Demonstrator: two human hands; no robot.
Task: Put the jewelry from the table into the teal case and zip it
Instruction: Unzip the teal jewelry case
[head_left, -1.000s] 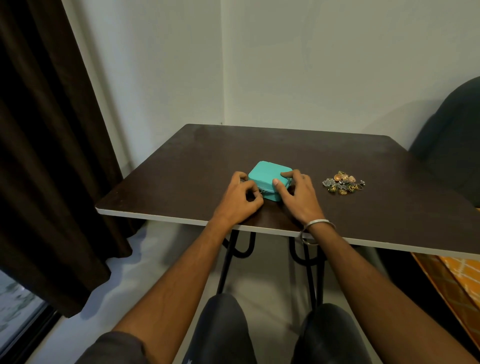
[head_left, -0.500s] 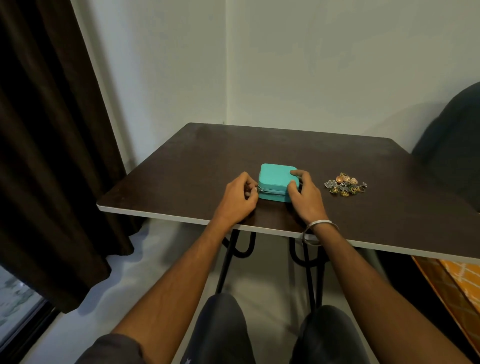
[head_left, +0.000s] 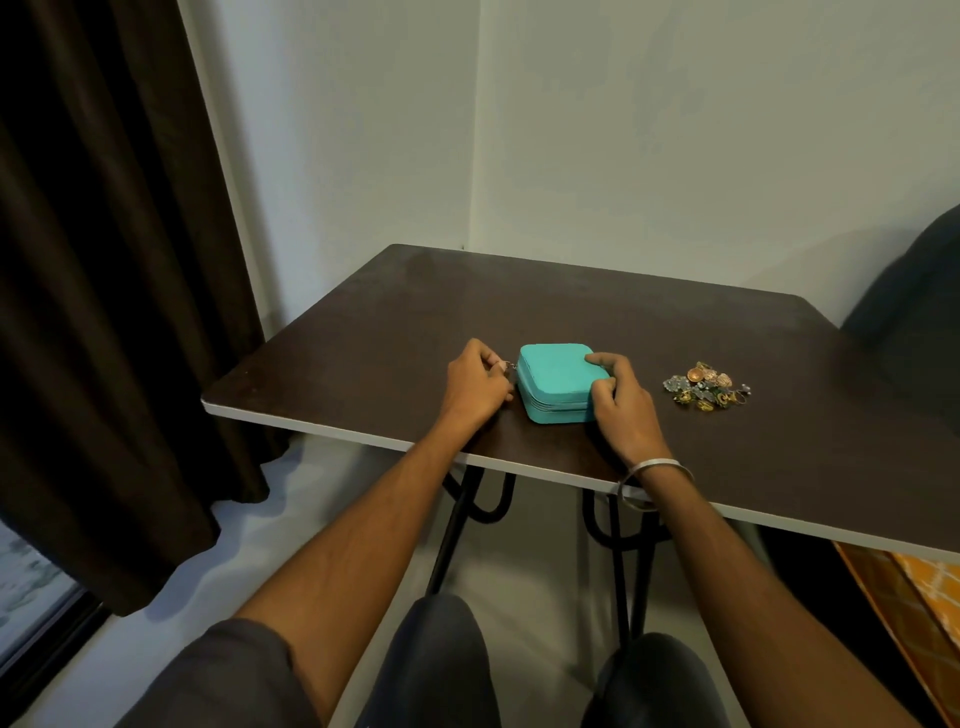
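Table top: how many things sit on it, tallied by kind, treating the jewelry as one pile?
Closed teal zip case: 1
Heap of small mixed metal jewelry pieces: 1
Hands on the case, left and right: 2
Total: 4

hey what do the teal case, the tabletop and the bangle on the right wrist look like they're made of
Teal case: probably faux leather or fabric over a stiff shell; matte, even colour, rounded corners.
Tabletop: likely laminated board; dark brown, faint sheen, pale edge strip.
Bangle: looks like metal; thin, silvery, catching light.
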